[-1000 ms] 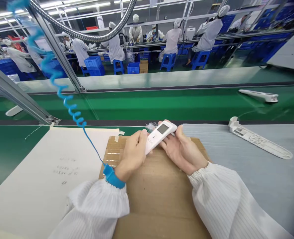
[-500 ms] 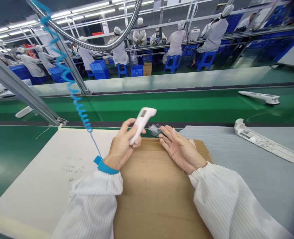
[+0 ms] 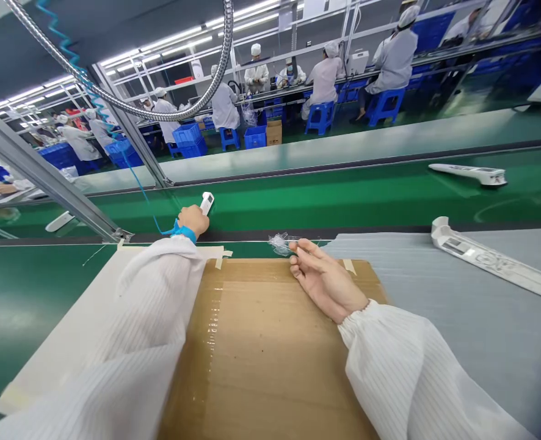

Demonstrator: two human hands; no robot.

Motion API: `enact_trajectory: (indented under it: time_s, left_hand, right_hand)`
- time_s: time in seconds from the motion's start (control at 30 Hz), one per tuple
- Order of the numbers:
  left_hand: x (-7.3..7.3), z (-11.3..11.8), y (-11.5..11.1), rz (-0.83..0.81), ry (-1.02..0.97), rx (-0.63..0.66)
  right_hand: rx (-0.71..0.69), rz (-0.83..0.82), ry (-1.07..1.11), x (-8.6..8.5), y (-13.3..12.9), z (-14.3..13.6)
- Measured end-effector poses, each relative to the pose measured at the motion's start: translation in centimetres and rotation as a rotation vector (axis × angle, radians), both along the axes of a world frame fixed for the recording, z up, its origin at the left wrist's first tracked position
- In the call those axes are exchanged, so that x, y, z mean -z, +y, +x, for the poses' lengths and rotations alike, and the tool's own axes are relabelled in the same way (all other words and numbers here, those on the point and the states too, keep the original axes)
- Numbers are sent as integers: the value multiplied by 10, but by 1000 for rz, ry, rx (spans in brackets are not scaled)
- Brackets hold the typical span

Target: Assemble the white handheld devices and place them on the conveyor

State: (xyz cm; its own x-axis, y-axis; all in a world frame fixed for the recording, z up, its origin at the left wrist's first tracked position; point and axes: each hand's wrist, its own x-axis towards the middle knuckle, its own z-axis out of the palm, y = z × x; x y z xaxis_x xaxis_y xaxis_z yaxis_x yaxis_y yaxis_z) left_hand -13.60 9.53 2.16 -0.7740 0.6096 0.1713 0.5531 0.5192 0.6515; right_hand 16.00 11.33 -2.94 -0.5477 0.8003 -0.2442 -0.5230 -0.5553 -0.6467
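My left hand (image 3: pixel 193 221) reaches out over the green conveyor belt (image 3: pixel 298 201). Its fingers are around one end of a white handheld device (image 3: pixel 207 203) with a small dark display, and the far end sticks out past them. A blue wrist strap with a cord circles that wrist. My right hand (image 3: pixel 328 278) hovers above the far part of a cardboard sheet (image 3: pixel 261 348), thumb and fingertips drawn together at a crumpled piece of clear plastic film (image 3: pixel 279 243) by the belt's near edge.
A larger white part (image 3: pixel 494 260) lies on the grey foam sheet (image 3: pixel 417 324) to the right. White devices (image 3: pixel 469 173) (image 3: pixel 60 221) rest on the belt. A metal post (image 3: pixel 55 177) slants at left; a flexible metal hose (image 3: pixel 160 114) hangs overhead. People in white work beyond.
My left hand has carried the white device forward and left, from above the cardboard to the belt. The fingers of my right hand have drawn together near the plastic film.
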Motion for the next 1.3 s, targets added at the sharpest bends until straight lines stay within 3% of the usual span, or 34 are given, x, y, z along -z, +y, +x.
enact_trajectory:
  time_s: [0.13, 0.23, 0.3, 0.37, 0.43, 0.5, 0.63, 0.7, 0.87, 1.3]
  left_hand:
    - [9, 34, -5, -9, 55, 57]
    - [22, 73, -12, -32, 23, 205]
    - [30, 100, -17, -17, 55, 400]
    - [35, 121, -23, -51, 164, 718]
    - [35, 134, -29, -116, 219, 888]
    - [35, 139, -37, -114, 192, 838]
    - [41, 141, -54, 109, 133, 471]
    - [47, 141, -61, 151, 145, 357]
    - [58, 142, -65, 142, 78, 375]
    - [60, 141, -63, 214, 76, 332]
  right_hand:
    - [-40, 47, 39, 8, 3, 1]
    - [-30, 67, 23, 10, 3, 1]
    - [-13, 60, -6, 8, 2, 1]
    - [-5, 48, -23, 4, 1, 1]
    - [3, 41, -32, 2, 1, 1]
    - [12, 34, -36, 1, 1, 1]
    - [24, 21, -44, 0, 1, 0]
    - [23, 17, -53, 0, 0, 0]
    - [15, 27, -91, 0, -2, 1]
    - [-39, 74, -133, 4, 0, 4]
